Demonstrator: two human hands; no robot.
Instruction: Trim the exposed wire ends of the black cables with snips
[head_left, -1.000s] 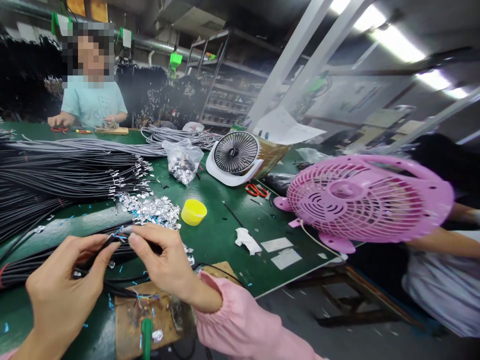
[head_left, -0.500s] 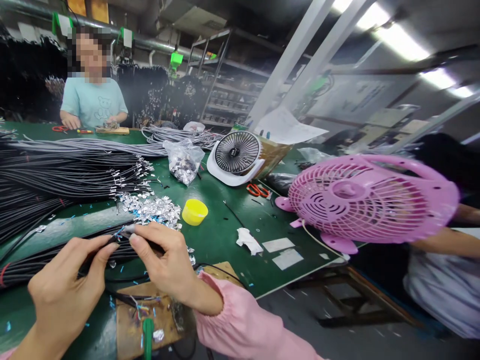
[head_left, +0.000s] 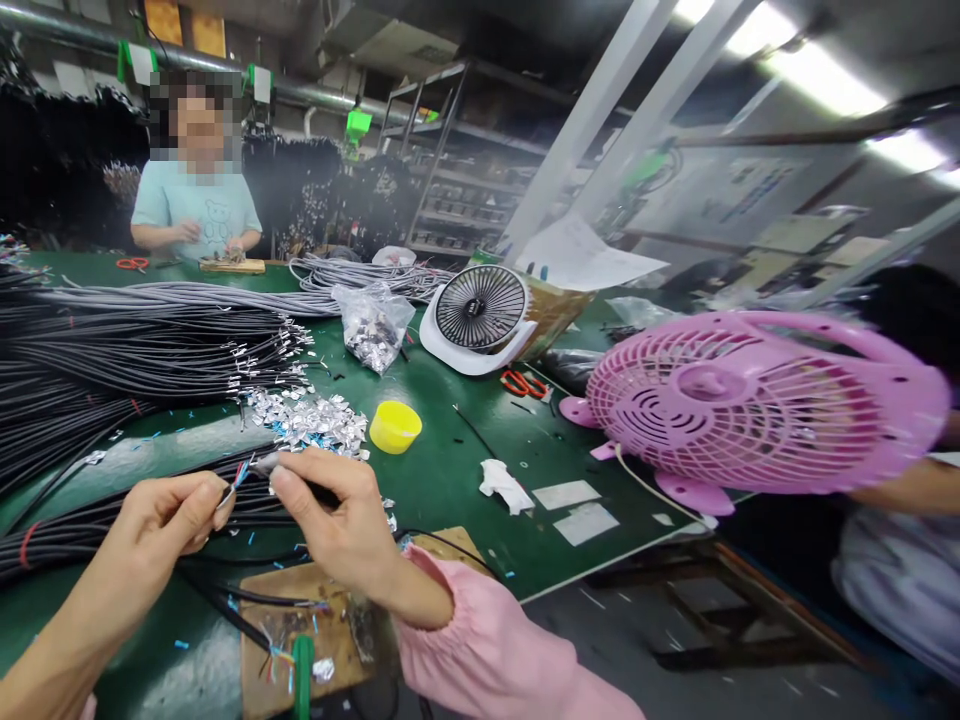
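My left hand (head_left: 169, 515) is closed in a pinch around a cable end, from which thin red, blue and white wires (head_left: 240, 474) stick out. Close by on the right, my right hand (head_left: 337, 510) has thumb and forefinger pressed together. A greyish tip (head_left: 264, 463) shows at those fingers and something dark lies in the palm; I cannot make out what it is. Under both hands runs a bundle of black cables (head_left: 67, 535) with a red tie. Just beyond them lies a heap of foil scraps (head_left: 319, 418).
A yellow cup (head_left: 395, 428), a white fan (head_left: 480, 310), orange-handled scissors (head_left: 525, 384) and a large pink fan (head_left: 720, 400) stand across the green table (head_left: 450, 490). A wooden board (head_left: 259, 675) with a green-handled tool (head_left: 302, 680) lies in front. A co-worker (head_left: 196, 205) sits opposite.
My left hand has turned and drawn slightly back, and the coloured wires now show more clearly between my hands. The view has shifted slightly. The co-worker's hand has lifted off the table.
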